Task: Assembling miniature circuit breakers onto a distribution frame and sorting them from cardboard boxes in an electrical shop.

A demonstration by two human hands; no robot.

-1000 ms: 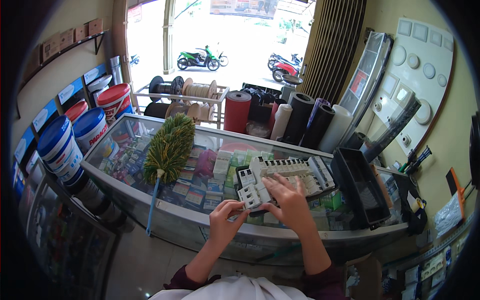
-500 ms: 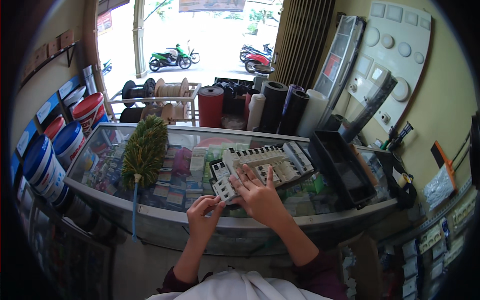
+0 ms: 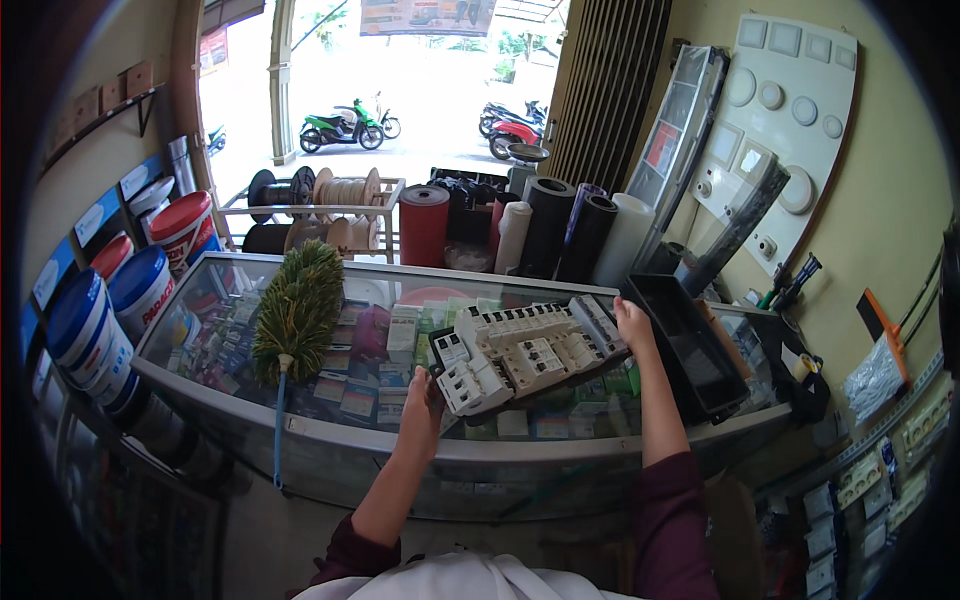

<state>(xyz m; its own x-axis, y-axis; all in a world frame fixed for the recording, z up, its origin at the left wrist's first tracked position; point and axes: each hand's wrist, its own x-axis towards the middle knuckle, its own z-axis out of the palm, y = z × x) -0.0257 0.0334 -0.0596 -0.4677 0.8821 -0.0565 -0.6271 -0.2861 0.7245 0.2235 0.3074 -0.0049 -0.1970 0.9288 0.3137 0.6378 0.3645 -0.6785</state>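
A black tray (image 3: 522,402) full of white circuit breakers (image 3: 474,386) is at the near side of the glass counter, slightly tilted. My left hand (image 3: 420,415) grips its left end, thumb up along the side. My right hand (image 3: 632,326) holds the right end, with the fingers partly hidden behind the edge. The breakers stand in rows: a long row of narrow ones along the back, wider blocks in the middle, and a few at the left end. Whether the tray touches the glass or is slightly raised is hard to tell.
A green-yellow duster (image 3: 298,318) with a blue handle lies on the glass counter (image 3: 370,437), left of the tray. An empty black bin (image 3: 685,345) stands close on the right. Rolls of sheeting (image 3: 548,225) and cable spools (image 3: 345,190) stand behind; paint buckets (image 3: 75,320) line the left.
My right hand has moved from atop the breakers to the tray's right end. My left hand has shifted from a breaker at the left corner to the tray's left side.
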